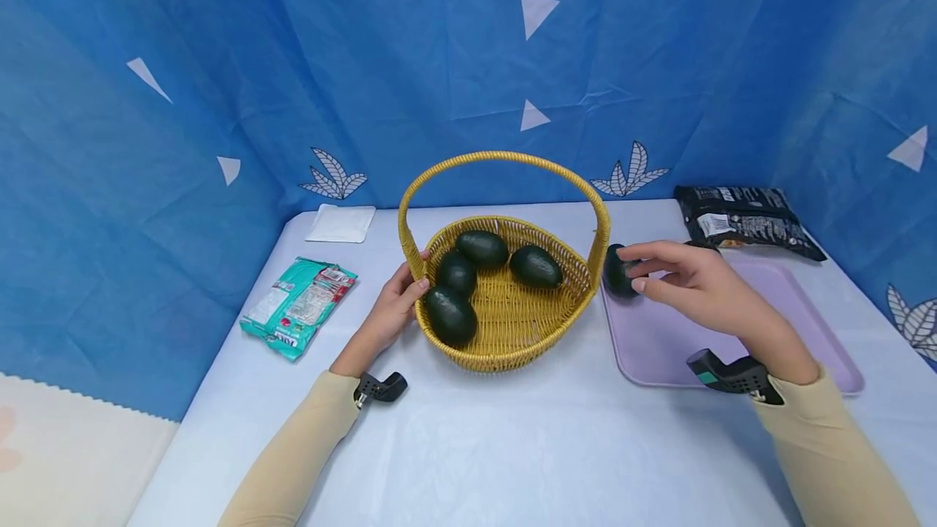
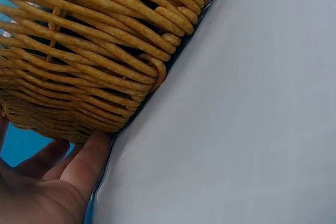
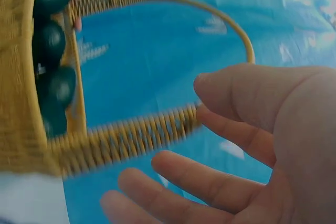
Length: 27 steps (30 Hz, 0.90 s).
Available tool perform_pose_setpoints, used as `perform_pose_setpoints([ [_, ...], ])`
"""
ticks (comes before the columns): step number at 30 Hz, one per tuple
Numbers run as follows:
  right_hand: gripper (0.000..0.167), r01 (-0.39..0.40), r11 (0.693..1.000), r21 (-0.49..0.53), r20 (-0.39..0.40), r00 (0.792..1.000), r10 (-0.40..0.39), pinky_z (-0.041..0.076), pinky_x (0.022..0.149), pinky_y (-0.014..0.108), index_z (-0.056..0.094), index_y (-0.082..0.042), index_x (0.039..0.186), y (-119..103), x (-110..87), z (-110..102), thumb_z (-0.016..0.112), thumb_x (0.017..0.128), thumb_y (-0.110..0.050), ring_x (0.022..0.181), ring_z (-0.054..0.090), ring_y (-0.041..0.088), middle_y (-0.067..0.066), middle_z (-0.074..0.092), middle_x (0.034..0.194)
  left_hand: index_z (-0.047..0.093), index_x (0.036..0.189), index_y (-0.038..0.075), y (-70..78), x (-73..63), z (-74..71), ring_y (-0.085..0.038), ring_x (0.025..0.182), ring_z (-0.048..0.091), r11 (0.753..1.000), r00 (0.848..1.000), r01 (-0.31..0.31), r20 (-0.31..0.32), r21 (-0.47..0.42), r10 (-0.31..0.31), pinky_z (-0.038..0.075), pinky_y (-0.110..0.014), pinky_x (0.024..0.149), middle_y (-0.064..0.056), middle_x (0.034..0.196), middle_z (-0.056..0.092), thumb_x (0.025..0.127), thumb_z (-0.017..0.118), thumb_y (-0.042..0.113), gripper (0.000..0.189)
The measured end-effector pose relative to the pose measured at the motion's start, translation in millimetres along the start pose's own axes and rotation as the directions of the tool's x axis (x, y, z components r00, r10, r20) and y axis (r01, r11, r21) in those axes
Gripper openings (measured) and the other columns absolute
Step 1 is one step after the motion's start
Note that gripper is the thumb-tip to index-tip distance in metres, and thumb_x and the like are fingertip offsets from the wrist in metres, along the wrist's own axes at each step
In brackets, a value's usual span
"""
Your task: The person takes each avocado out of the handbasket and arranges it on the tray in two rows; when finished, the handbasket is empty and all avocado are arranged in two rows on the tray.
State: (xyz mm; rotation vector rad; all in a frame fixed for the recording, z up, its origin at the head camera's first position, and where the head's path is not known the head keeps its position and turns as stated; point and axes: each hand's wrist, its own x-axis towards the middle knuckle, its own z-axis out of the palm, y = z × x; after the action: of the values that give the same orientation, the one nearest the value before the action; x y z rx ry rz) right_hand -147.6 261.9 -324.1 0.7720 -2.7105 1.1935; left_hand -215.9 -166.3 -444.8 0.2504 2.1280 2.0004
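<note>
A: What is the left hand (image 1: 391, 307) doing?

B: It rests against the left rim of the wicker basket (image 1: 512, 340), fingers lightly bent round the weave near the foot of the handle. The left wrist view shows a fingertip pressed to the basket's (image 2: 79, 61) lower wall, right where it meets the surface (image 2: 236, 129).

A: And the right hand (image 1: 691, 283)?

B: It is near the basket's right edge, over the lilac tray (image 1: 659, 348), fingers loosely spread. Its fingertips touch a dark green avocado (image 1: 618, 271) that sits at the tray's near-left corner, just beside the basket. The right wrist view shows the right hand (image 3: 252, 145) with its fingers apart and the palm bare; whether it truly grips the fruit, I cannot tell.

A: What is inside the basket?

B: Four more avocados (image 1: 483, 249), clustered toward the back and left.

A: Room to move?

B: Bare surface (image 1: 512, 446) lies in front. A teal packet (image 1: 298, 306) lies well to the left, a black packet (image 1: 743, 219) behind the tray, and a white pouch (image 1: 341, 223) at the back edge.
</note>
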Motion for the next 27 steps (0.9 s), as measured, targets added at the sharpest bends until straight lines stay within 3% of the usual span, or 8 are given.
perform_pose_setpoints([
  [4,0.038,0.068,0.997,-0.043,-0.017,0.997,-0.069,0.057,0.077,0.014,0.067,-0.007,0.132,-14,8.4,12,0.07,0.094,-0.003,0.101,0.062,-0.01,0.01,0.071,0.122,0.031,0.16,0.025,-0.2,0.4,0.5,-0.033,0.137,0.044,1.0,1.0,0.005,-0.003,-0.001,-0.005,0.056,-0.024,0.095,-0.017,0.161,0.035,0.108,0.049,0.021,0.056],
  [9,0.035,0.104,0.994,-0.04,-0.047,0.993,-0.106,0.058,0.075,0.016,0.069,-0.005,0.127,-28,13.7,23,0.07,0.093,-0.001,0.096,0.064,-0.004,0.01,0.073,0.116,0.03,0.16,0.025,-1.3,0.9,0.6,-0.033,0.136,0.045,1.0,1.0,0.009,0.003,-0.005,-0.009,0.057,-0.025,0.095,-0.018,0.16,0.035,0.108,0.049,0.021,0.056],
  [13,0.035,0.084,0.996,-0.029,0.053,0.995,-0.082,0.059,0.08,0.021,0.068,-0.01,0.13,-33,24.2,35,0.069,0.095,-0.009,0.099,0.069,0.009,0.004,0.072,0.116,0.031,0.16,0.025,-1.0,1.2,-0.4,-0.032,0.134,0.046,1.0,1.0,0.005,-0.003,-0.02,-0.005,0.058,-0.023,0.091,-0.018,0.159,0.036,0.108,0.049,0.019,0.055],
  [18,0.04,0.118,0.993,0.012,0.169,0.978,-0.118,0.061,0.084,0.032,0.065,-0.01,0.135,-33,44.1,56,0.07,0.095,-0.012,0.106,0.071,0.026,0.007,0.069,0.127,0.029,0.161,0.022,-0.9,1.4,-2.3,-0.03,0.131,0.047,1.0,1.0,-0.006,0.002,-0.02,0.006,0.057,-0.021,0.09,-0.021,0.158,0.035,0.108,0.048,0.02,0.056],
  [22,0.044,0.118,0.99,0.072,0.244,0.961,-0.132,0.061,0.087,0.039,0.062,-0.01,0.139,-34,59.4,72,0.069,0.096,-0.012,0.113,0.069,0.032,0.01,0.066,0.134,0.029,0.161,0.022,-1.3,0.8,-2.5,-0.029,0.13,0.046,1.0,1.0,-0.011,0.004,-0.015,0.011,0.057,-0.02,0.088,-0.02,0.158,0.035,0.108,0.048,0.019,0.056],
  [27,0.045,0.122,0.99,0.07,0.311,0.94,-0.138,0.059,0.089,0.036,0.061,-0.013,0.14,-37,75.9,93,0.068,0.096,-0.015,0.115,0.066,0.032,0.009,0.065,0.134,0.03,0.161,0.022,-2.2,0.8,-2.6,-0.029,0.129,0.046,1.0,1.0,-0.01,0.006,-0.003,0.01,0.057,-0.02,0.087,-0.021,0.158,0.036,0.108,0.048,0.019,0.056],
])
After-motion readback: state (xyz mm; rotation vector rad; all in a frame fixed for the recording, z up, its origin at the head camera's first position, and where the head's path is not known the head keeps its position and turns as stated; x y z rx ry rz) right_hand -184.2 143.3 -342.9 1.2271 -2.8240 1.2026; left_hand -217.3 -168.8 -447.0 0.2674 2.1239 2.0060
